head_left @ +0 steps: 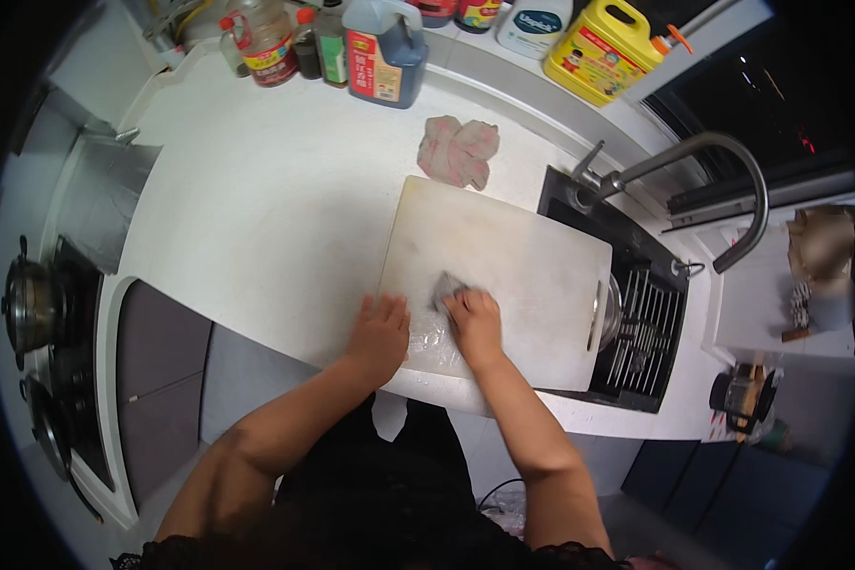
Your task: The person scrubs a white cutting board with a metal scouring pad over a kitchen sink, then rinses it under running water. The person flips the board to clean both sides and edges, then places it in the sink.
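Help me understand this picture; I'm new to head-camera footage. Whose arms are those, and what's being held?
There's no robot: these are a person's own bare arms. A wide fisheye camera on their head looks down, so straight edges bend near the rim; picture left is the person's left. On the white counter lies a pale cutting board, its right end over the dark sink. The right hand holds a small, crumpled grey thing on the board; its material is unclear. The left hand lies open at the board's left edge. A shiny clear patch between them could be plastic film or water. Beyond the board lies a crumpled pinkish-grey cloth.
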Demonstrator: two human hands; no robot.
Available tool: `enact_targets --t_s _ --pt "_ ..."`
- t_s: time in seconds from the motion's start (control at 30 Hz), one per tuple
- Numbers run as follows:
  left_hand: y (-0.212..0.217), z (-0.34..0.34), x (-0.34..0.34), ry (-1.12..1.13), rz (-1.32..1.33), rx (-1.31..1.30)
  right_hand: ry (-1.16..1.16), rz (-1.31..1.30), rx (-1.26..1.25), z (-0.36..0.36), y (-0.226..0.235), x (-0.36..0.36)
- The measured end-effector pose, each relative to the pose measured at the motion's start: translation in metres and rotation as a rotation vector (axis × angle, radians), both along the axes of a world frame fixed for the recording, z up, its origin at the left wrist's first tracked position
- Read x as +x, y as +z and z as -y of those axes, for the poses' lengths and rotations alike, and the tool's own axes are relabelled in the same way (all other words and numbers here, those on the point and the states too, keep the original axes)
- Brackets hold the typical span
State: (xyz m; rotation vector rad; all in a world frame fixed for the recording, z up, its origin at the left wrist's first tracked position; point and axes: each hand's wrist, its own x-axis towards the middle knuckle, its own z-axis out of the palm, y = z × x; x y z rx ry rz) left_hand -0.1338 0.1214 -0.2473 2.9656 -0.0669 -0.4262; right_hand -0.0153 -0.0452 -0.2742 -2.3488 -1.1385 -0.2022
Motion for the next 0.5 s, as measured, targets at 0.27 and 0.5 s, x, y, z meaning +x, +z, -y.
enact_targets --t_s 0.27,0.5 --pt "-0.005 0.001 -0.005 0.073 0.047 0.002 0.084 0.034 -0.105 -0.062 -0.009 0.023" --pt "-0.003 0.01 -0.003 0.122 0.062 -0.053 -0.048 0.091 0.017 -0.103 -0.007 0.047"
